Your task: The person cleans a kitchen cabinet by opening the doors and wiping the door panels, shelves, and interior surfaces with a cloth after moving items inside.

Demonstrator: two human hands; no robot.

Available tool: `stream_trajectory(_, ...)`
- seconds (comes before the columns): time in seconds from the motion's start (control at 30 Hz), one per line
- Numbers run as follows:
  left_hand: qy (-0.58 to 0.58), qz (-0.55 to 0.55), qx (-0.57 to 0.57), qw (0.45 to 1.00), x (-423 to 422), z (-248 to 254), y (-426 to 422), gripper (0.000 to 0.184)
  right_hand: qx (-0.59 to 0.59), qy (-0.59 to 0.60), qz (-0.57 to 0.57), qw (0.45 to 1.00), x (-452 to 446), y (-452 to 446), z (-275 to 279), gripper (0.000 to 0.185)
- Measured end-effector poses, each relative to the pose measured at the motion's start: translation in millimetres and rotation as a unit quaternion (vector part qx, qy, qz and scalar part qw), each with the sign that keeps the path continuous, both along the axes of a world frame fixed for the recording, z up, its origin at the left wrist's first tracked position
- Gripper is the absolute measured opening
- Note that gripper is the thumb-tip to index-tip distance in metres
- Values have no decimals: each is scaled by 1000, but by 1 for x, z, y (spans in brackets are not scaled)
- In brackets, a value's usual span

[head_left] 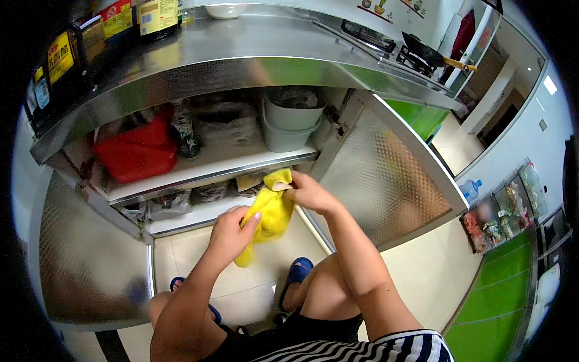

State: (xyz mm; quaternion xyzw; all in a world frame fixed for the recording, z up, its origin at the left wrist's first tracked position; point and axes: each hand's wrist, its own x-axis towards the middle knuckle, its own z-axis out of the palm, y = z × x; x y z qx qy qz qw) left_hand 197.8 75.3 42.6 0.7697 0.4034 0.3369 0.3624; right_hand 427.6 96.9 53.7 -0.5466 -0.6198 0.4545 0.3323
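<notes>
A yellow cloth hangs bunched between my two hands, in front of the open lower cabinet. My left hand grips its left side, with the thumb pressed on the fabric. Higher up, my right hand pinches the cloth near its folded top, where a paler patch shows. The lower end dangles over the floor and is slightly blurred. Behind the cloth runs the cabinet's lower shelf, holding plastic bags and other items partly hidden by my hands.
On the upper shelf stand a red plastic container, a dark bottle and stacked grey buckets. Cabinet doors swing out at left and right. Above is the steel counter, with a pan on the stove.
</notes>
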Motion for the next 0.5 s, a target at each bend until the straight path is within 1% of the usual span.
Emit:
stream_trajectory(0.03, 0, -2, -1, 1000, 5, -7, 6, 25, 8, -221, -24, 975, 5, 0, -3, 38)
stream_trajectory(0.07, -62, 12, 28, 998, 10, -17, 12, 26, 6, -222, -26, 975, 10, -3, -7, 38)
stream_trajectory(0.1, -124, 28, 56, 990, 15, -24, 17, 27, -5, -303, -32, 952, 8, -12, 2, 38)
stream_trajectory(0.13, -151, 30, 1, 988, 19, -25, 21, 28, -16, -382, -37, 923, 7, -19, 9, 39)
stream_trajectory(0.17, -153, 29, -4, 988, 23, -24, 25, 28, -21, -383, -36, 923, 10, -23, 12, 39)
stream_trajectory(0.2, -209, 22, -127, 969, 28, -21, 29, 27, 5, -367, -31, 930, 14, -27, 15, 40)
stream_trajectory(0.23, -262, 14, -247, 933, 34, -18, 33, 26, 32, -350, -27, 936, 17, -30, 19, 41)
stream_trajectory(0.3, -279, -10, -225, 933, 52, -18, 39, 26, 46, -367, -19, 929, 18, -42, 29, 41)
stream_trajectory(0.37, -340, -42, -243, 908, 75, -22, 46, 24, 63, -380, -11, 923, 18, -55, 33, 41)
stream_trajectory(0.4, -335, -71, -224, 912, 86, -29, 53, 25, 81, -360, -14, 929, 18, -63, 29, 41)
stream_trajectory(0.43, -335, -72, -226, 912, 100, -41, 63, 25, 99, -341, -17, 935, 18, -70, 26, 40)
stream_trajectory(0.5, -266, -77, -66, 959, 130, -61, 83, 26, 28, -371, -5, 928, 14, -77, 22, 39)
